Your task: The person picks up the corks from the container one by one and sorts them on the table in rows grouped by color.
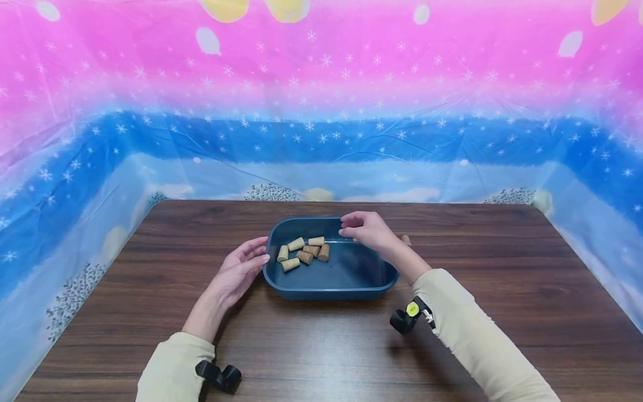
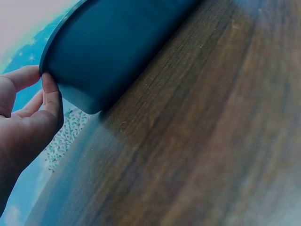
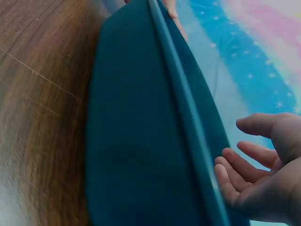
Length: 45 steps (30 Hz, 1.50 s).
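A dark blue tray holds several light and brown corks, lying in its left part. At the tray's left end, my left hand grips the rim between thumb and fingertips; in the left wrist view the fingers of the hand meet the rim of the tray. Over the back right part of the tray is my right hand, fingers loosely bent and nothing in them. The right wrist view has this hand beside the tray's rim, thumb apart from the fingers.
Partly hidden behind my right wrist, another brown cork lies on the wooden table, right of the tray. A pink and blue patterned cloth hangs around the table's back and sides.
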Tool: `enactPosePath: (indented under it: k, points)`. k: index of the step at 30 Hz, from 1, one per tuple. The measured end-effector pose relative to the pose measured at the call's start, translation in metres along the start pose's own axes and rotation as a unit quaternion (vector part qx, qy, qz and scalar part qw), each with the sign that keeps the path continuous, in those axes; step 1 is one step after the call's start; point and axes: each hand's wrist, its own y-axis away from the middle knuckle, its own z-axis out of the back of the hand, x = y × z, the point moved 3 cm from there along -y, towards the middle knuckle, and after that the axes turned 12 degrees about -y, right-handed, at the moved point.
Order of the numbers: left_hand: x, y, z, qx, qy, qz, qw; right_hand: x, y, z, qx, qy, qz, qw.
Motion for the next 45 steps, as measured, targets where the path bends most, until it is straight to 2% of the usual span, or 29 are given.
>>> enactPosePath:
  k: [9, 15, 18, 28, 35, 45]
  points:
    - [0.000, 0.000, 0.002, 0.005, -0.005, 0.003, 1.0000, -0.008, -0.009, -0.018, -0.008, 0.013, -0.005, 0.9999]
    - [0.000, -0.001, 0.001, 0.007, -0.008, 0.008, 0.9999, -0.015, -0.012, -0.026, 0.000, -0.064, -0.055, 0.9964]
    - [0.000, -0.001, 0.000, 0.007, -0.008, 0.009, 0.9999, -0.018, -0.014, -0.028, -0.004, -0.075, -0.066, 0.9950]
    - [0.000, -0.001, 0.000, 0.007, -0.008, 0.008, 0.9999, -0.027, -0.016, -0.036, 0.002, -0.009, -0.072, 0.9974]
    - [0.001, -0.001, 0.001, 0.006, -0.005, 0.007, 0.9999, -0.031, -0.018, -0.040, 0.001, 0.039, -0.055, 0.9977]
    - [0.001, 0.001, 0.001, 0.005, -0.005, -0.001, 1.0000, -0.029, -0.018, -0.042, 0.001, 0.060, -0.056, 0.9966]
